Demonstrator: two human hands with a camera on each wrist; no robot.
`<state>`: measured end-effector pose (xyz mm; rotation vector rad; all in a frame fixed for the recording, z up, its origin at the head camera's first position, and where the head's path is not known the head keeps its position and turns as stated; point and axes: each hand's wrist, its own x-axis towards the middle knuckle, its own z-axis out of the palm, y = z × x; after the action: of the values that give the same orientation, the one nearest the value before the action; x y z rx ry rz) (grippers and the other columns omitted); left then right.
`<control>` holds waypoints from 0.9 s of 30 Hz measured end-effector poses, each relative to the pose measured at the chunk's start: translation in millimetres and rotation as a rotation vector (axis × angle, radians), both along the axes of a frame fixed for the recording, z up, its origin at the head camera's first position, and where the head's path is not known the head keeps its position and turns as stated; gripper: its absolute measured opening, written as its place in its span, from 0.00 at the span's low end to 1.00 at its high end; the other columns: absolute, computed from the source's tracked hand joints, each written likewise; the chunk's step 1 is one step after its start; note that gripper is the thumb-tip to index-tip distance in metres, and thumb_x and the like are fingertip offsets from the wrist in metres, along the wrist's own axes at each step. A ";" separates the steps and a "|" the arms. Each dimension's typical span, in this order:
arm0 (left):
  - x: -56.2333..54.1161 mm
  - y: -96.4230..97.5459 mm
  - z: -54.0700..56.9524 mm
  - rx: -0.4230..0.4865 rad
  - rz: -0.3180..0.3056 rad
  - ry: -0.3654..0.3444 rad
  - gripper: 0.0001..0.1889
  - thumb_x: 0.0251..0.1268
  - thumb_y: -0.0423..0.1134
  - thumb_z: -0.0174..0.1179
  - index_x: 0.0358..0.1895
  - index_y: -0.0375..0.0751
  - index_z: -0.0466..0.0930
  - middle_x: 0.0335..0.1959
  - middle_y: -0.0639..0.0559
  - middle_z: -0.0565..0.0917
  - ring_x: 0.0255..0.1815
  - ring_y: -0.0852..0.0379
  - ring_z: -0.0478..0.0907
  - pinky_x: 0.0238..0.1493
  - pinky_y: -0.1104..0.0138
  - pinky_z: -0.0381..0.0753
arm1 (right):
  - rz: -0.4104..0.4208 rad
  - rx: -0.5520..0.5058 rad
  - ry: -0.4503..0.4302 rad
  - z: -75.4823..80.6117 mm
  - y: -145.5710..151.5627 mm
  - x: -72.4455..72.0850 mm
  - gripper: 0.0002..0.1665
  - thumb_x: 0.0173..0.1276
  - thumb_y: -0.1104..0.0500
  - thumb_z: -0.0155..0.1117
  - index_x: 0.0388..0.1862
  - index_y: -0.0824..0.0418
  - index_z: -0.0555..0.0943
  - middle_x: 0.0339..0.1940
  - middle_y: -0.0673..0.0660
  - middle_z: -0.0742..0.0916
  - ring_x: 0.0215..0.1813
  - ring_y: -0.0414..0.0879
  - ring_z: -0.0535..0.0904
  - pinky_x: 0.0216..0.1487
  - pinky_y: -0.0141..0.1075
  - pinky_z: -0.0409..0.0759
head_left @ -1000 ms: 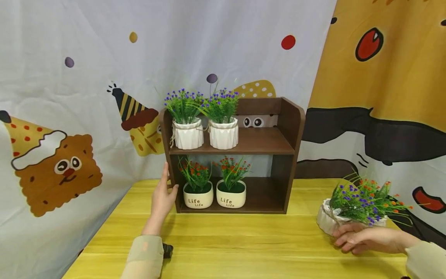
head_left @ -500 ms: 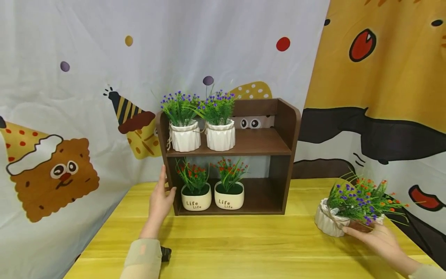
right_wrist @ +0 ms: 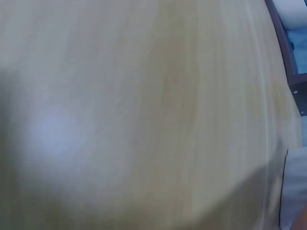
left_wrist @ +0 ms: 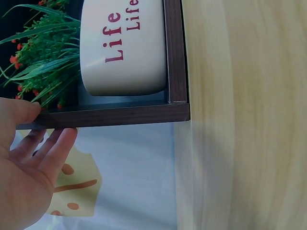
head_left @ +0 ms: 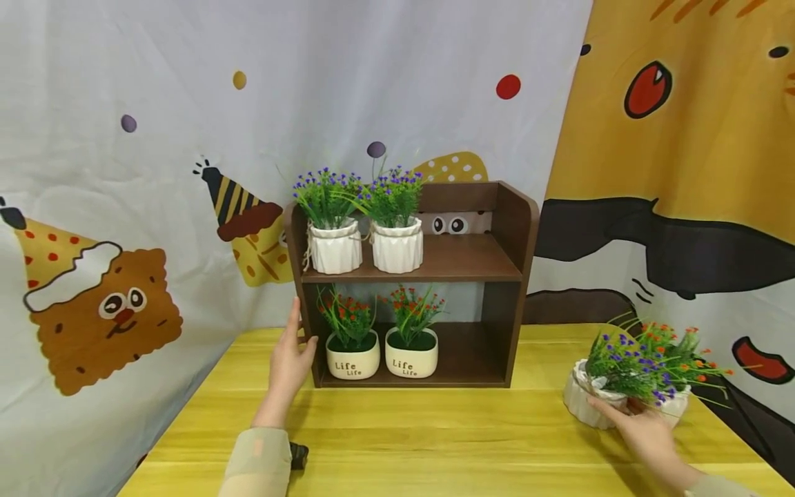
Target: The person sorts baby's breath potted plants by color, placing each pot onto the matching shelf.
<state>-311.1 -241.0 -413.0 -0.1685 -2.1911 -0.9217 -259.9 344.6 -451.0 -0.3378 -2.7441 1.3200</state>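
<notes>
On the left, my left hand (head_left: 290, 366) holds the side panel of a small brown two-tier shelf (head_left: 459, 257). The left wrist view shows the thumb on the panel's front edge, with the other fingers along its outer face. My right hand (head_left: 649, 435) grips a white pot with purple flowers (head_left: 584, 399) at the table's right, thumb on the pot's front and the other fingers largely hidden behind. Close behind it stands another white pot with orange flowers (head_left: 677, 407). Only a sliver of the white pot (right_wrist: 295, 187) enters the right wrist view.
Two white pots with purple flowers (head_left: 336, 248) fill the upper tier's left half. Below them are two cream "Life" pots (head_left: 352, 360) with red flowers. A small black object (head_left: 299, 455) lies beside the left sleeve. A printed cloth (head_left: 435, 83) hangs behind the wooden table (head_left: 435, 442).
My right hand has moved from in front of the white pots to between them and taken hold of the nearer, purple-flowered one. The left hand stays on the shelf's side.
</notes>
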 end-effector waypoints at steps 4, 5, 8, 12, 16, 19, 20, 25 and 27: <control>0.3 0.6 -0.3 0.005 -0.009 -0.002 0.49 0.61 0.26 0.63 0.79 0.59 0.44 0.57 0.28 0.76 0.42 0.36 0.82 0.38 0.47 0.82 | -0.101 -0.085 0.103 -8.0 -13.5 -8.1 0.58 0.63 0.38 0.65 0.73 0.76 0.52 0.66 0.77 0.68 0.64 0.64 0.67 0.61 0.48 0.71; 0.4 0.5 -0.4 0.008 -0.011 -0.004 0.50 0.61 0.26 0.63 0.79 0.59 0.44 0.57 0.28 0.76 0.42 0.36 0.82 0.38 0.47 0.82 | -0.121 -0.134 0.127 -10.2 -16.8 -9.9 0.59 0.63 0.39 0.67 0.75 0.73 0.49 0.69 0.76 0.64 0.68 0.67 0.62 0.65 0.53 0.66; 0.4 0.0 -0.4 0.013 -0.010 -0.015 0.49 0.61 0.27 0.63 0.79 0.60 0.43 0.57 0.29 0.76 0.43 0.37 0.82 0.39 0.47 0.82 | -0.158 -0.266 0.179 -15.0 -23.3 -15.5 0.63 0.62 0.43 0.70 0.79 0.64 0.40 0.75 0.71 0.57 0.74 0.64 0.53 0.70 0.56 0.56; -0.4 -1.1 -0.8 0.006 -0.003 -0.023 0.49 0.62 0.27 0.63 0.79 0.60 0.43 0.57 0.29 0.76 0.43 0.37 0.82 0.40 0.47 0.82 | -0.216 -0.322 0.248 -20.4 -29.4 -20.7 0.63 0.59 0.48 0.74 0.80 0.57 0.43 0.76 0.65 0.59 0.74 0.58 0.54 0.73 0.49 0.55; 0.0 -0.8 -0.5 0.009 0.004 -0.017 0.49 0.61 0.27 0.63 0.79 0.59 0.44 0.57 0.29 0.76 0.43 0.37 0.82 0.40 0.47 0.82 | -0.222 -0.290 0.286 -22.3 -31.4 -26.1 0.60 0.59 0.48 0.74 0.79 0.58 0.47 0.74 0.63 0.63 0.72 0.55 0.57 0.74 0.43 0.54; -0.2 0.2 -0.5 0.007 0.000 -0.002 0.49 0.61 0.26 0.63 0.79 0.59 0.44 0.57 0.29 0.76 0.43 0.37 0.82 0.40 0.47 0.82 | -0.229 -0.262 0.295 -22.3 -30.9 -28.7 0.61 0.59 0.45 0.73 0.79 0.57 0.46 0.74 0.62 0.62 0.73 0.55 0.56 0.74 0.44 0.54; -0.4 0.6 -0.7 0.005 -0.001 0.003 0.49 0.61 0.26 0.63 0.79 0.59 0.44 0.57 0.29 0.76 0.43 0.37 0.82 0.40 0.47 0.82 | -0.236 -0.264 0.299 -22.4 -30.6 -29.5 0.61 0.59 0.45 0.73 0.79 0.56 0.45 0.74 0.62 0.61 0.73 0.55 0.56 0.74 0.44 0.54; -1.0 1.2 -1.5 -0.011 0.018 0.016 0.50 0.60 0.27 0.64 0.79 0.61 0.44 0.57 0.30 0.77 0.45 0.36 0.81 0.38 0.46 0.80 | -0.303 -0.318 0.281 -22.9 -30.9 -31.6 0.66 0.55 0.44 0.76 0.80 0.50 0.42 0.76 0.60 0.60 0.74 0.54 0.55 0.74 0.46 0.53; -1.4 0.6 -1.7 -0.014 0.028 0.015 0.50 0.61 0.27 0.64 0.79 0.61 0.44 0.57 0.31 0.77 0.46 0.36 0.80 0.38 0.45 0.80 | -0.310 -0.347 0.281 -22.3 -31.6 -33.2 0.67 0.54 0.45 0.77 0.80 0.47 0.40 0.77 0.59 0.58 0.75 0.53 0.54 0.74 0.46 0.52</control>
<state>-312.4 -240.4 -414.7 -0.1509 -2.1814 -0.8866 -293.0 313.0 -473.4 -0.5289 -2.1311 1.6070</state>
